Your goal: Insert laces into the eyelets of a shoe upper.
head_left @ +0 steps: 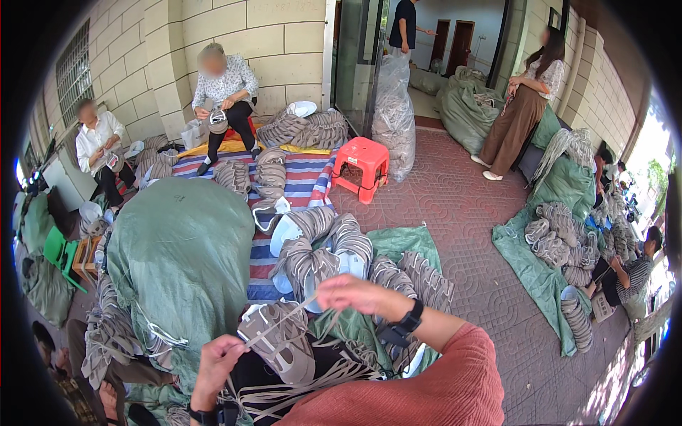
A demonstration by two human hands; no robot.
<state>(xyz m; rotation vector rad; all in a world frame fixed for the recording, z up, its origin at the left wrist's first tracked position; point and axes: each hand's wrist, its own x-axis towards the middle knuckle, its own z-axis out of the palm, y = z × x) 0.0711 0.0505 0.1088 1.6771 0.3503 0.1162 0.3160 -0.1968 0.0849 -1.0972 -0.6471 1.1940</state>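
A grey-beige shoe upper [290,358] lies on my dark-clothed lap, its toe pointing toward me. A flat beige shoelace [275,324] runs taut above it, from one hand to the other. My left hand [219,361], at the upper's left side, is closed in a pinch on one part of the lace. Raised beyond the upper on the right, my right hand [349,294] is closed on another stretch of it. A bundle of loose laces [312,389] is spread across my lap, partly covered by my red sleeve.
Stacked uppers [312,259] lie just ahead on a striped sheet [268,273]. A large green sack [181,263] bulks at my left. Farther off stands a red stool [361,167]. Several people sit or stand around, with more uppers [558,234] at right.
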